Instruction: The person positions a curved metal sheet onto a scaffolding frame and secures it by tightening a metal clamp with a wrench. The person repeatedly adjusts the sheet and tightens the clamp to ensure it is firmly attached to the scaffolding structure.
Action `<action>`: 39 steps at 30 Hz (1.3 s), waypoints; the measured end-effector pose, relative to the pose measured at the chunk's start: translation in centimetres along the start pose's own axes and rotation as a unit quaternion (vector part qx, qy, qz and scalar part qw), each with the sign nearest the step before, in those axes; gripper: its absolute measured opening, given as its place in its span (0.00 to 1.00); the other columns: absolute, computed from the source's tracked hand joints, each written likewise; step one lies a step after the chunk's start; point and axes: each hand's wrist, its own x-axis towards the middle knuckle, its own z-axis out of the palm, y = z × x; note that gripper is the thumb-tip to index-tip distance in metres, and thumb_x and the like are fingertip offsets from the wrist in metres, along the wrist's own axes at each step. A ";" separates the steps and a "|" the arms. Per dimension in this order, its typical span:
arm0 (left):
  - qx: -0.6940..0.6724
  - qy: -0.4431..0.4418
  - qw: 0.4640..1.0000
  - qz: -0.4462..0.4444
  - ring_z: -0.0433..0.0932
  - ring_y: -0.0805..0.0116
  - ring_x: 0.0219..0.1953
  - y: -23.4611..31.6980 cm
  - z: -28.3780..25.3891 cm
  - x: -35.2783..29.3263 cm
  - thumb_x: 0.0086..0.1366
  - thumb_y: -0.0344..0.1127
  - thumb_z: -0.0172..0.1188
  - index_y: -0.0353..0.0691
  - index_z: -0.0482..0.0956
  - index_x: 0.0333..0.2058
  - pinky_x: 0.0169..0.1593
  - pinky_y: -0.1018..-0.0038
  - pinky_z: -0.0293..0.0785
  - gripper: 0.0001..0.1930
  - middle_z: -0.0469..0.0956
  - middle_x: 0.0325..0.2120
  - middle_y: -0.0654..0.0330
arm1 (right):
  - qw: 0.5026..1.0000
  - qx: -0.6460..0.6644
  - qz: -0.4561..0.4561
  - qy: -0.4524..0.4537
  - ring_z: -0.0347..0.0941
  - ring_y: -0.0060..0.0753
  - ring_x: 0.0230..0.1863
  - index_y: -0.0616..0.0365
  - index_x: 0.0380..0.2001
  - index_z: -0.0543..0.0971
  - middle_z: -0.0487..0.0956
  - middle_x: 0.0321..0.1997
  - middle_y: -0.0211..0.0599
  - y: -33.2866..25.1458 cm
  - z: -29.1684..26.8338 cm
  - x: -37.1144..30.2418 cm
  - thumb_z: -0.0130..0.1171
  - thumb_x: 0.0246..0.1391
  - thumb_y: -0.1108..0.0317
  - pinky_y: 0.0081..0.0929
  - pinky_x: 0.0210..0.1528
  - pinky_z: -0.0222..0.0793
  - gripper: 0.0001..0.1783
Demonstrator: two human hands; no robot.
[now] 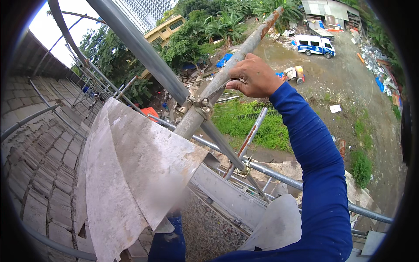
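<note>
My right hand (251, 76) is closed over a thick grey scaffold pipe (262, 32) with rust near its far end, and its forearm wears a blue sleeve. Below the hand, a metal coupler (198, 107) clamps this pipe to a crossing smooth steel pipe (144, 48). Large stiff whitish-grey sheets (131, 153), stained and overlapping, spread in front of me, with one edge over the pipe's near end. My left hand does not show. Dark blue cloth (168, 240) appears beneath the sheets; I cannot tell whether it is a sleeve or a trouser leg.
A block wall (48, 174) rises on the left beside more scaffold pipes. A horizontal pipe (283, 174) crosses below my arm, near a speckled board (209, 227). Far below lie muddy ground, a white-and-blue van (315, 46) and a concrete mixer (293, 74).
</note>
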 end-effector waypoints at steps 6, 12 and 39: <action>-0.008 0.005 1.000 0.003 0.60 0.49 0.72 -0.2 0.3 0.6 0.73 0.60 0.50 0.43 0.57 0.72 0.71 0.45 0.62 0.38 0.58 0.72 0.52 | 0.996 0.029 -0.070 0.046 0.79 0.48 0.37 0.49 0.30 0.83 0.83 0.29 0.38 1.3 1.3 0.0 0.59 0.61 0.46 0.44 0.45 0.65 0.19; 0.029 0.008 1.000 -0.006 0.59 0.48 0.72 0.1 0.1 0.4 0.73 0.62 0.48 0.45 0.55 0.73 0.72 0.44 0.58 0.38 0.57 0.73 0.53 | 0.999 0.001 -0.047 -0.022 0.78 0.48 0.36 0.50 0.28 0.80 0.82 0.28 0.37 0.7 0.7 0.8 0.59 0.61 0.46 0.42 0.44 0.65 0.20; 0.737 -0.314 0.546 0.245 0.66 0.39 0.66 -4.7 19.0 9.2 0.58 0.31 0.67 0.29 0.66 0.64 0.68 0.50 0.62 0.35 0.66 0.63 0.38 | 0.992 -0.004 -0.060 0.112 0.79 0.37 0.39 0.49 0.23 0.80 0.81 0.26 0.30 1.6 2.6 1.0 0.62 0.56 0.42 0.40 0.47 0.63 0.23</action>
